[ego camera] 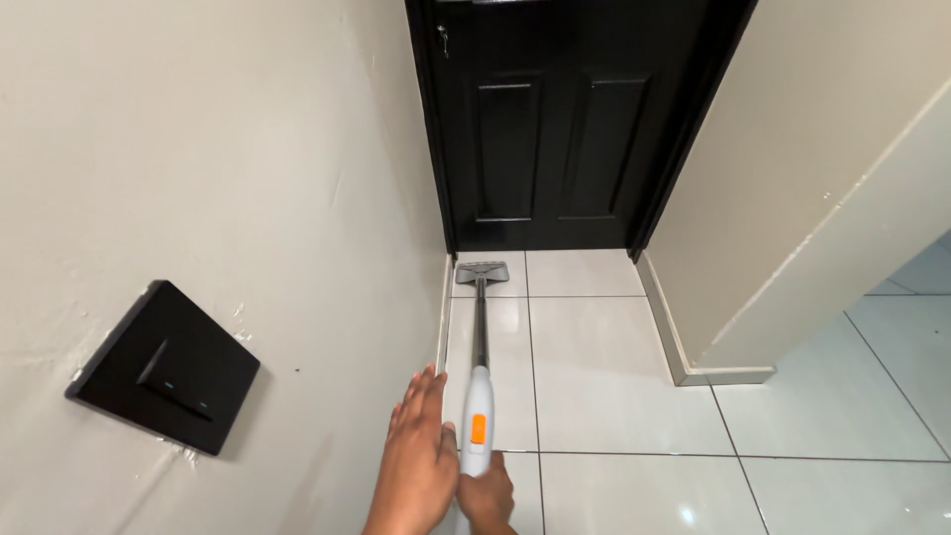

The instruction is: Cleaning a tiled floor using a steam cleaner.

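Right grip [487, 495] is clamped on the mop [478, 416] handle near; left grip [421, 451] rests flat beside it, fingers apart; mop head [482, 272] lies far by the door [555, 129].

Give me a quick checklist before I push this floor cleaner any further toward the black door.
1. Right hand gripping the cleaner handle: ok.
2. Left hand on the handle: not ok, open beside it.
3. Cleaner head flat on the tiled floor: ok.
4. Room ahead of the head: not ok, close to the shut black door.
5. Pole clear of the left skirting: ok, but close.
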